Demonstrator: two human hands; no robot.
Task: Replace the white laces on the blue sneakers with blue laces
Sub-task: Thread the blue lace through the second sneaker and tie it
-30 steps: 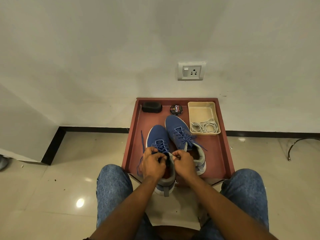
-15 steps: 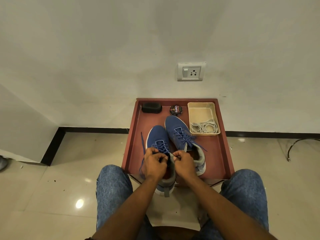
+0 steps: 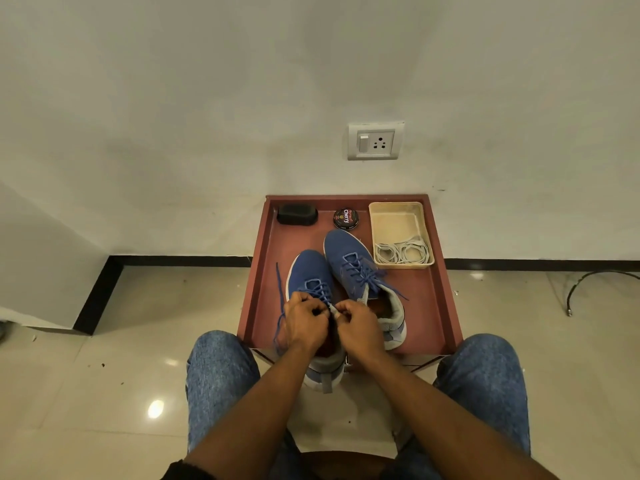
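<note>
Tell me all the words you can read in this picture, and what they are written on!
"Cherry": on the lid of the round black tin at the back of the red tray.
There is smaller print on the same lid, but it is too tiny and blurred to read.
No words show on the wall socket, the sneakers or the cream box.

A white wall (image 3: 207, 98) with a socket (image 3: 375, 141) meets glossy beige floor tiles (image 3: 121, 375).
</note>
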